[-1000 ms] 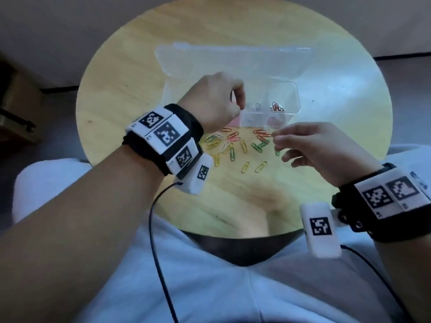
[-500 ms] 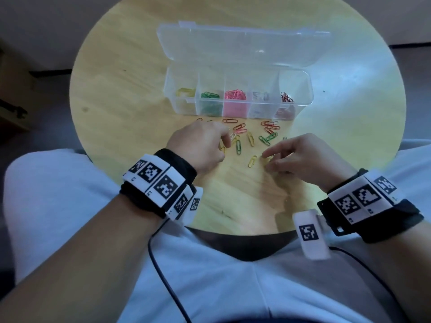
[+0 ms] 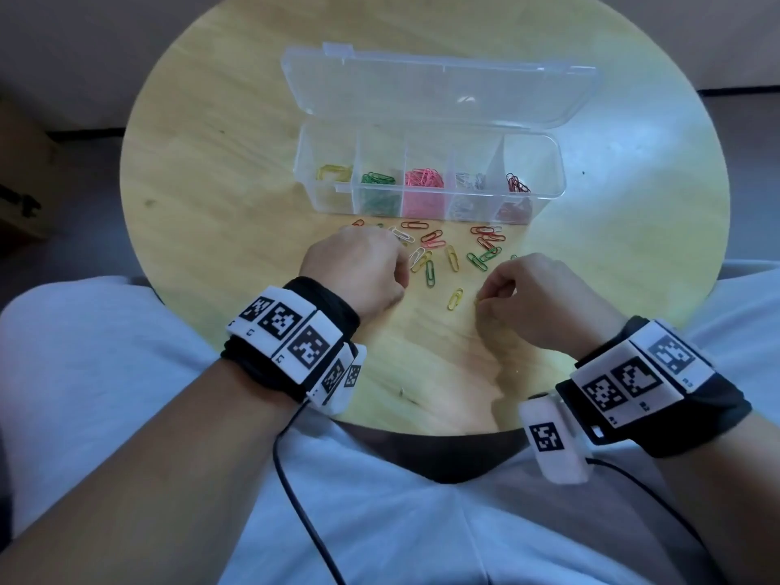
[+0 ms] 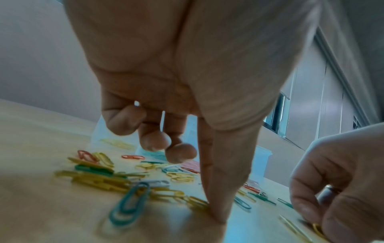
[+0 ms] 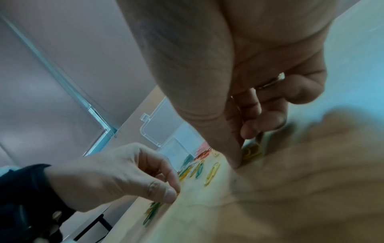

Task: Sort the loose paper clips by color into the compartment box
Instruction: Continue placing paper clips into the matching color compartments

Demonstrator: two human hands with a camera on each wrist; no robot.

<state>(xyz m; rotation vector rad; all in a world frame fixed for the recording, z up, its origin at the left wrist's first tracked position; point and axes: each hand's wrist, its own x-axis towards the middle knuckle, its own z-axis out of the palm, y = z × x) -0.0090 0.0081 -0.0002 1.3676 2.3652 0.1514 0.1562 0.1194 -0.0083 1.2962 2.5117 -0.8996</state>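
The clear compartment box (image 3: pixel 544 204) stands open, holding yellow, green, pink, white and red clips in separate compartments. Loose paper clips (image 3: pixel 451 257) of mixed colours lie in front of it. My left hand (image 3: pixel 403 266) is down on the left part of the pile; in the left wrist view its thumb and forefinger (image 4: pixel 216 212) meet on the table at the end of a yellow clip (image 4: pixel 197 203), the other fingers curled. My right hand (image 3: pixel 481 299) is at the pile's near right; its thumb and forefinger (image 5: pixel 235 157) pinch a yellow clip (image 5: pixel 251 150) against the table.
The box lid (image 3: pixel 439 90) lies open behind the box. The round wooden table (image 3: pixel 211 171) ends just short of my lap. One yellow clip (image 3: pixel 455 298) lies alone between my hands. Cables run from both wrist cameras.
My left hand has come back from over the box down to the loose clips. My right hand has drawn nearer and lowered its fingers onto a yellow clip.
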